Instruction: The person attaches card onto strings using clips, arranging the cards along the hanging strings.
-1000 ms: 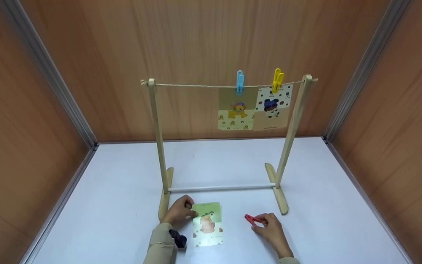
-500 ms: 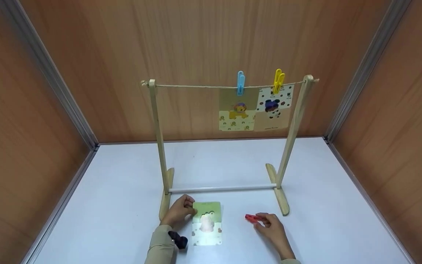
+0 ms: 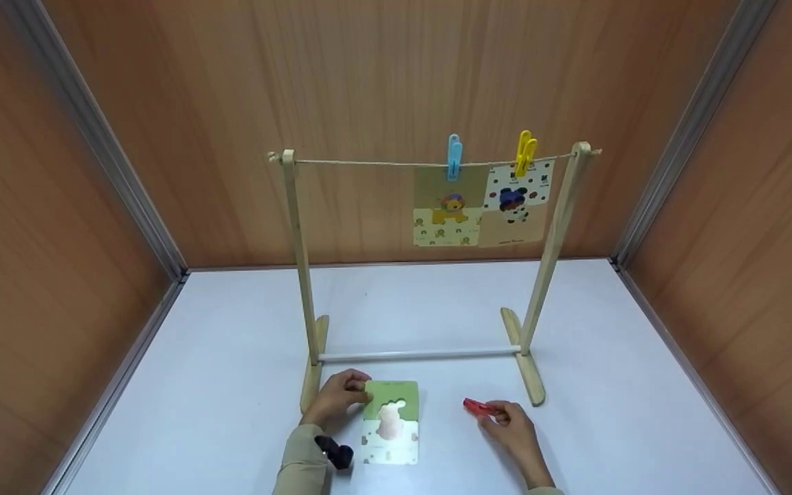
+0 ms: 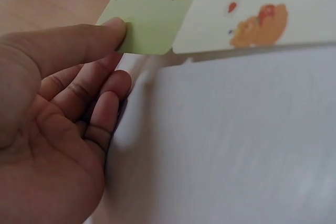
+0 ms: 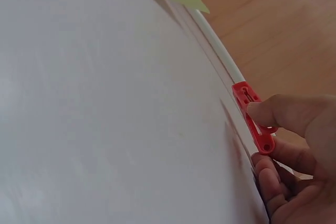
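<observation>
My left hand (image 3: 338, 397) pinches the upper left edge of a green and white card (image 3: 391, 430) between thumb and fingers. In the left wrist view the card (image 4: 144, 22) is raised off the white surface, with the thumb on its green part. Glare washes out the animal picture in the head view. To the right, my right hand (image 3: 514, 430) holds a red clothespin (image 3: 478, 407). The right wrist view shows the thumb pressing on the red clothespin (image 5: 253, 119), with fingers behind it.
A wooden rack (image 3: 304, 275) with a white lower bar (image 3: 420, 355) stands behind the hands. From its string (image 3: 361, 162) hang a lion card (image 3: 447, 227) under a blue clothespin (image 3: 454, 158) and a dotted card (image 3: 514, 230) under a yellow clothespin (image 3: 525, 155). Wood-grain panels surround the table.
The red clothespin has turned in my right hand, and its two legs no longer show apart. My left hand keeps its hold on the card, which has barely shifted.
</observation>
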{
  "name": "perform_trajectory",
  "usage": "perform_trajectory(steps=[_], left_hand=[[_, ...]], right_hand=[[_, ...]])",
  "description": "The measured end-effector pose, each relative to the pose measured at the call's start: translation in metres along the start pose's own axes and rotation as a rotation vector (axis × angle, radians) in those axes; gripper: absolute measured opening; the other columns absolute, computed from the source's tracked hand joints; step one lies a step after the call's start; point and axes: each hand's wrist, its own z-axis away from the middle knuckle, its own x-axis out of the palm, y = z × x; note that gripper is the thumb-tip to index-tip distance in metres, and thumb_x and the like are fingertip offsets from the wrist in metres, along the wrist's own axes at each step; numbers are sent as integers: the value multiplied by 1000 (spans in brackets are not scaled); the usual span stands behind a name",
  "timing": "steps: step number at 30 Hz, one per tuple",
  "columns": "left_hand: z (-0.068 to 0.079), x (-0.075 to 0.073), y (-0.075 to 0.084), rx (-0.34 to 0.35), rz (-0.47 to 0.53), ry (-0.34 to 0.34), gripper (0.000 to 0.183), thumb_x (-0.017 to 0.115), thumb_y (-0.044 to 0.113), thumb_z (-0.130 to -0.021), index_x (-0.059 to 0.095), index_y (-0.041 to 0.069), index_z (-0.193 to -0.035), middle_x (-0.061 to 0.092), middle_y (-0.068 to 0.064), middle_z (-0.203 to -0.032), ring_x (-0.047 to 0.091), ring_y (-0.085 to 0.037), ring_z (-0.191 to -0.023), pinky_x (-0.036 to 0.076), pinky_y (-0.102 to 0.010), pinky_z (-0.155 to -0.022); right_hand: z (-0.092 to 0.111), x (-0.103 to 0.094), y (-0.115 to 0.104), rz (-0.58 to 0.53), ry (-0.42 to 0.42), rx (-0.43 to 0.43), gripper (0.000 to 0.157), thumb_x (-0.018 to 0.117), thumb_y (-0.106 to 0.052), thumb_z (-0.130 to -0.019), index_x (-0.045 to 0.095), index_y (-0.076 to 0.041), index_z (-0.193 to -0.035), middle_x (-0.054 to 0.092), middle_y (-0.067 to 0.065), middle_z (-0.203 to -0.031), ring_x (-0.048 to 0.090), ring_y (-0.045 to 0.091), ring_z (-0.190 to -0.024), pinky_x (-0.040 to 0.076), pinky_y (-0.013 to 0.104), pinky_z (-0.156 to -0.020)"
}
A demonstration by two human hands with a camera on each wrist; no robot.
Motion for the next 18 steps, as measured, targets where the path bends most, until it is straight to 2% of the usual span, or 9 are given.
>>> perform_trajectory(steps=[9,14,18], left_hand=[[0,2,-1,-9,10,31,30,71,6,-81,62,-2,-108,67,-3,-88,58,-12,-80,43,-25,-70],[0,5,-2,-36,24,46,29,71,8,-82,65,0,-109,68,-3,-93,61,-12,-86,48,-27,-77],[3,8,-3,-26,31,49,31,70,9,-82,66,0,-111,69,-5,-97,62,-13,-89,51,-31,-83]], right_hand=[[-6,-4,-1,-109,-41,89,49,74,-26,-85,61,8,-117,65,9,-96,53,12,-83,45,24,-71],[-7,-5,-2,-119,-53,131,55,72,-31,-86,59,8,-122,65,11,-101,53,14,-86,44,24,-73],[-7,-6,-2,-138,-51,176,55,72,-33,-86,59,7,-122,65,13,-106,55,17,-89,45,25,-74]])
